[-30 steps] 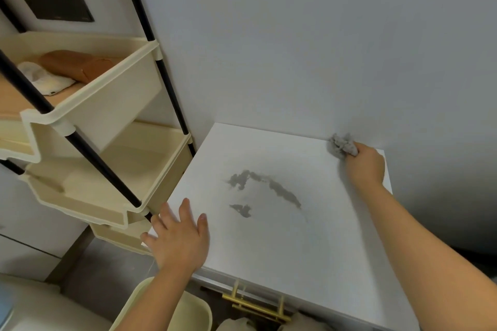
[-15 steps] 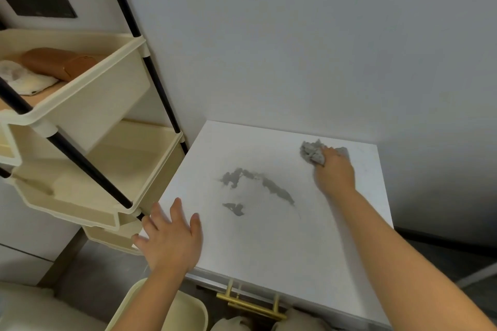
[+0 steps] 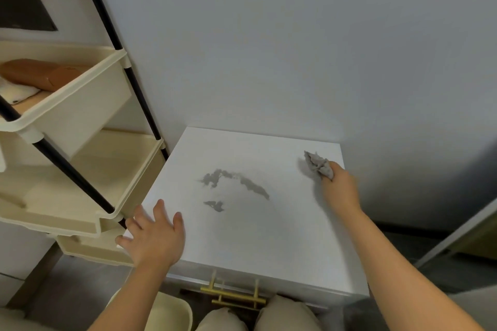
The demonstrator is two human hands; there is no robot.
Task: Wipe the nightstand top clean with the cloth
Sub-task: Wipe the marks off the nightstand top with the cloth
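Nightstand top [image 3: 282, 236], white, square, matte: centre to lower right of frame, back edge against plain grey wall [image 3: 295, 48]. Dark grey smudges [image 3: 250, 185] left of centre, one long streak plus a smaller patch below it. Crumpled grey cloth [image 3: 318, 165] near upper right corner of top, touching surface, clenched in right hand [image 3: 340, 188]. Left hand [image 3: 156, 236] resting on lower left corner, fingers spread and relaxed, gripping nothing. Brass bar handle [image 3: 234, 295] on front below. Cream plastic tiered rack [image 3: 80, 105] with black poles at left of frame, just beside nightstand; brown leather case [image 3: 35, 75] in upper tray. Cream bin [image 3: 172, 312] at bottom edge.
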